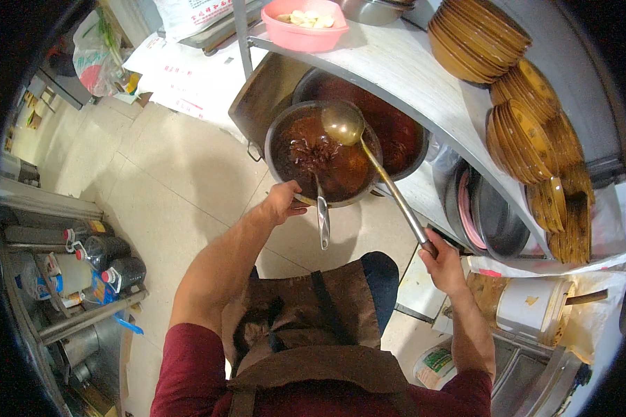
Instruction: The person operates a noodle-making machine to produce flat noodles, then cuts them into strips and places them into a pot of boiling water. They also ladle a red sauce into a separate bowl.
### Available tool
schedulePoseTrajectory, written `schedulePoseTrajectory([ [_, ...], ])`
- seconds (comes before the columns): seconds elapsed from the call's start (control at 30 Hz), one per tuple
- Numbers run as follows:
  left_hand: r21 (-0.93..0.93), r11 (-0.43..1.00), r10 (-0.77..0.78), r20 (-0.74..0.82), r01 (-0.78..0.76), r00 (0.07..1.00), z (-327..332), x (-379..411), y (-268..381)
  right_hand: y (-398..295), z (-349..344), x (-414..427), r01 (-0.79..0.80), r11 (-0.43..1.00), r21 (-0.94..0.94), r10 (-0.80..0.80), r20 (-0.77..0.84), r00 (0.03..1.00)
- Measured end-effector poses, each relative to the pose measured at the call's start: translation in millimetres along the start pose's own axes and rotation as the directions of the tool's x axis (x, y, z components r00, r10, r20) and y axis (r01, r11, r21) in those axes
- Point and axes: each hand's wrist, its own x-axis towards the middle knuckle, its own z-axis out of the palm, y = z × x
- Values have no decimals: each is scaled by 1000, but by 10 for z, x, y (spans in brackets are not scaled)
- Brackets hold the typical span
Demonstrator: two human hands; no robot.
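A round metal pot [287, 180] of dark reddish-brown liquid is before me, with my left hand [286, 202] gripping its near rim. Inside it stands a metal utensil with a steel handle [323, 221]; its lower end is hidden in the liquid. My right hand [441, 262] holds the dark grip of a long metal ladle [396, 190]. The ladle's bowl [343, 124] is over the far right part of the pot. Just behind sits a larger pot [396, 125] of dark red liquid, partly under the shelf.
A white shelf [396, 68] overhangs the larger pot, with a pink basin [305, 26] of pale pieces and stacked brown bowls [521, 140]. Dark basins [495, 213] stand below. To the left, a metal rack [94, 315] holds several bottles [104, 253]. A white bucket [534, 307] is at right.
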Motion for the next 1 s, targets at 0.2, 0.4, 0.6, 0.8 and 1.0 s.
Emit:
schedulePoseTrajectory([
  [0.2, -102, 995, 21, -24, -23, 1000, -31, -8, -16, -71, -17, 60, -488, 197, 850, 57, 487, 872],
  [0.4, -149, 986, 69, -40, -74, 997, -41, 32, -58, 238, 34, 457, -322, 309, 895, 146, 290, 946],
  [0.6, -282, 949, 140, -16, -139, 990, 8, 51, -89, 739, 203, 1128, -201, 788, -582, 20, -301, 953],
  [0.8, -300, 940, 164, -22, -163, 986, 46, 16, -68, 745, 415, 1413, -165, 871, -462, 126, -115, 985],
  [1.0, -270, 948, 169, -25, -169, 985, 15, 18, -71, 744, 245, 1349, -584, 282, 761, 348, 486, 802],
])
